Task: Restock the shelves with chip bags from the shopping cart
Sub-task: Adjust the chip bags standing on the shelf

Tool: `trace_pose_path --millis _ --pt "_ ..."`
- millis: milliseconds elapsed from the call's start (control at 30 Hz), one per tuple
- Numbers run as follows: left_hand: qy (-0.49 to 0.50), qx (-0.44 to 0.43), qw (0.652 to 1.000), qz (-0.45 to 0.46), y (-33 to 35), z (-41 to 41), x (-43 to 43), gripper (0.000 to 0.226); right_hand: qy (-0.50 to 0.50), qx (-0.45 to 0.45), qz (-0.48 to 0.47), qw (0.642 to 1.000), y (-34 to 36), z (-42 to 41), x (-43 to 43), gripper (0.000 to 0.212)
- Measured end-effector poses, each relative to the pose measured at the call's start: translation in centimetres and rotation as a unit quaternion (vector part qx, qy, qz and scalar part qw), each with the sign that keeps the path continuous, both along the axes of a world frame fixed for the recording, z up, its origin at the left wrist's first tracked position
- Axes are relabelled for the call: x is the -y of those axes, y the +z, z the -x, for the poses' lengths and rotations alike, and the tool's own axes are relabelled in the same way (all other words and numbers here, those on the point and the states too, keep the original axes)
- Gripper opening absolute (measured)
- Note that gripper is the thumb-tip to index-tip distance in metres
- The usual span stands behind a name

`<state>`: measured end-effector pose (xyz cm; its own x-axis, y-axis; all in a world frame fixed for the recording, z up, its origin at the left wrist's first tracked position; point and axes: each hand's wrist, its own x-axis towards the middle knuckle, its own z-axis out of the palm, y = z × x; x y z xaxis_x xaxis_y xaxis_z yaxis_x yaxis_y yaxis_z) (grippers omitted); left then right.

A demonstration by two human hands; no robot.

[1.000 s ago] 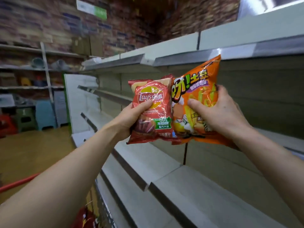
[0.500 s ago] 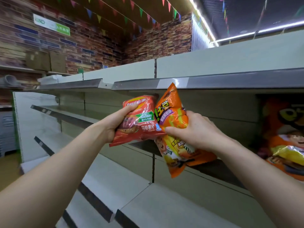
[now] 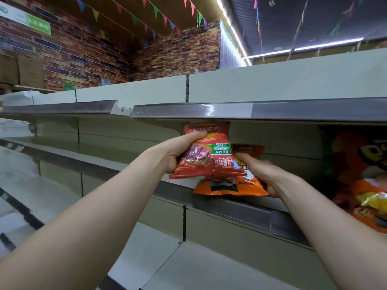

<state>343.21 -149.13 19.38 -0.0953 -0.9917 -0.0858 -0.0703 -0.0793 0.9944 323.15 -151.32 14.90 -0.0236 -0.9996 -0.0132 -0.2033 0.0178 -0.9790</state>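
Left hand (image 3: 178, 152): bare; at the grip a broad back of the hand and a long thumb show, with the remaining fingers hidden on the far side of the grip.
Left forearm (image 3: 94, 216): bare from the wrist just behind the grip back to the lower left frame edge; smooth and rounded, widening steadily away from the grip.
Right hand (image 3: 265, 174): bare; knuckles and the back of the hand show just behind the grip, thumb above it, fingertips hidden beneath; the outline is slightly blurred.
Right forearm (image 3: 335, 237): bare from the wrist behind the grip to the lower right frame edge; smooth, broadening away from the grip.
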Motion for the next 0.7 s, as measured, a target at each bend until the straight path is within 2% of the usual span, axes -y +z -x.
trace_pose_path --millis 133,233,267,333,367,433,600,700 --pt "-0.031 -0.004 0.999 -0.021 0.0 0.1 2.6 0.036 -0.015 0.005 -0.002 1.0 -0.4 -1.4 1.5 0.041" --pt "-0.066 -0.011 0.997 -0.026 0.0 0.6 4.4 0.035 -0.001 0.016 -0.017 1.0 -0.9 -2.2 1.9 0.019" --pt "-0.081 -0.016 0.996 -0.025 0.1 0.9 4.9 0.036 -0.002 0.012 -0.011 1.0 -0.9 -2.1 1.9 0.017" --pt "-0.109 -0.022 0.994 -0.017 0.4 1.9 5.7 0.038 -0.036 -0.024 0.036 0.998 -0.5 -1.0 1.4 0.029" --pt "-0.122 -0.024 0.992 -0.015 0.6 2.4 6.0 0.039 -0.084 -0.031 0.056 0.994 0.1 -0.5 1.3 0.032" --pt "-0.141 -0.031 0.989 -0.014 0.9 4.0 6.9 0.04 -0.163 -0.003 0.089 0.983 1.5 0.8 0.8 0.046" --pt "-0.195 -0.059 0.979 -0.016 0.4 9.7 8.8 0.033 -0.169 -0.03 0.099 0.98 2.5 4.0 -0.5 0.063" --pt "-0.197 -0.053 0.979 0.002 -0.4 12.9 9.5 0.039 -0.186 -0.032 0.059 0.98 1.9 5.5 -0.5 0.057"
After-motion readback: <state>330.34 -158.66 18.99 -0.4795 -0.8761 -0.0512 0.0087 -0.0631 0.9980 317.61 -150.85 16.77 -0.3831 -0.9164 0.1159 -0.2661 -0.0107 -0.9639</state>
